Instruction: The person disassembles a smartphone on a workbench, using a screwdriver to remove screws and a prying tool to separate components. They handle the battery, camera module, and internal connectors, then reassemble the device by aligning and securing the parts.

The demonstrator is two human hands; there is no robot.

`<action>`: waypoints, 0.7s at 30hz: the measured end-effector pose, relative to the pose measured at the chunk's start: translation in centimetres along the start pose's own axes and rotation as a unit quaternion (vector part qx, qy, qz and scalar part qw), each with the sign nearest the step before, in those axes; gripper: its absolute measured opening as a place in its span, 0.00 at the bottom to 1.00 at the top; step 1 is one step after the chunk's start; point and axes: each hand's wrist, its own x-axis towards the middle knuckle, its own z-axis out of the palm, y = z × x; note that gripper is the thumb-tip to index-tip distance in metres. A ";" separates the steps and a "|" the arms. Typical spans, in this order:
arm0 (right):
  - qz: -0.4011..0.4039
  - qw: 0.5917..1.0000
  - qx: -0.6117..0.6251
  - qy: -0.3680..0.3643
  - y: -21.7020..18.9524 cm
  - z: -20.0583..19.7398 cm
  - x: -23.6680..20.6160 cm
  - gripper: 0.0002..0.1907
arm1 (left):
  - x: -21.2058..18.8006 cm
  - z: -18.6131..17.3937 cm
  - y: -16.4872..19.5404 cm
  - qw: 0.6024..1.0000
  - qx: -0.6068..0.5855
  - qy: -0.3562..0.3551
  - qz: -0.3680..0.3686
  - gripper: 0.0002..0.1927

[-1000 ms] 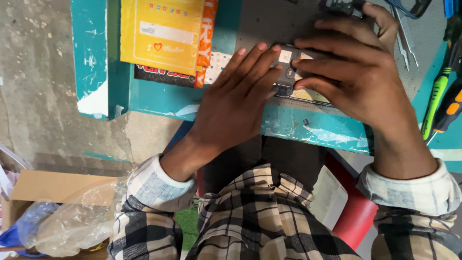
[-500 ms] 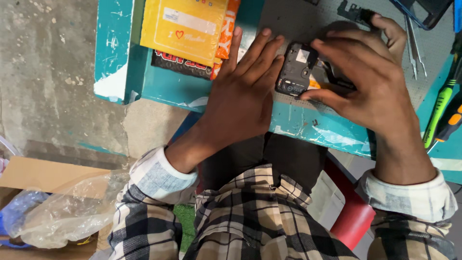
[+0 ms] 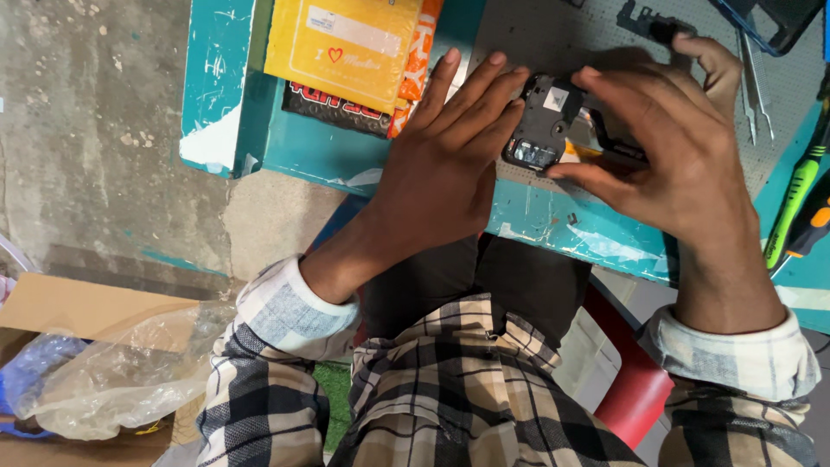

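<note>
A dark phone part with a camera module [image 3: 542,123] lies on a grey work mat [image 3: 562,39] near the front edge of a teal table [image 3: 285,147]. My right hand [image 3: 674,147] is curled over it, thumb under its lower edge and fingers along its top, gripping it. My left hand [image 3: 445,160] lies flat beside it with fingers stretched out, the fingertips touching the part's left side. Most of the part's right end is hidden under my right hand.
Yellow and orange packets [image 3: 346,47] are stacked at the table's left. Tweezers [image 3: 754,73], a green-handled screwdriver [image 3: 791,203] and an orange-handled tool [image 3: 813,229] lie at the right. A cardboard box with a plastic bag [image 3: 104,363] sits on the concrete floor, lower left.
My right hand has lifted off the part and shifted right, so the dark camera end now shows. The view has moved, with the table lower in the frame.
</note>
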 end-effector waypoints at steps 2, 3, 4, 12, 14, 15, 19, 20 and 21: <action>0.007 1.000 -0.002 -0.004 0.0 0.0 0.0 0.42 | 0.1 0.1 0.0 1.000 0.007 -0.002 0.005 0.24; 0.003 1.000 -0.006 -0.004 0.1 0.1 0.1 0.42 | 0.1 0.1 0.0 1.000 0.008 -0.002 0.005 0.24; -0.002 1.000 -0.011 -0.004 0.1 0.2 0.1 0.41 | 0.1 0.1 0.0 1.000 0.008 -0.002 0.005 0.25; -0.029 0.999 -0.013 0.006 0.5 0.2 -0.2 0.41 | 0.3 0.0 0.0 1.000 -0.014 -0.003 0.000 0.19; -0.048 0.999 -0.009 0.016 0.6 0.0 -0.2 0.43 | 0.2 -0.1 -0.1 1.000 -0.028 -0.001 -0.002 0.16; -0.064 0.998 -0.001 0.021 0.6 -0.1 -0.1 0.45 | 0.2 -0.1 -0.1 0.998 -0.057 0.010 -0.006 0.14; -0.120 0.991 0.023 0.045 0.3 -0.4 -0.4 0.52 | 0.3 -0.1 -0.3 0.982 -0.177 0.072 -0.002 0.09; -0.132 0.989 0.028 0.053 0.2 -0.3 -0.6 0.54 | 0.3 -0.1 -0.3 0.974 -0.209 0.090 0.004 0.09; -0.145 0.986 0.039 0.068 0.2 -0.1 -0.7 0.54 | 0.3 -0.1 -0.4 0.969 -0.227 0.093 0.000 0.08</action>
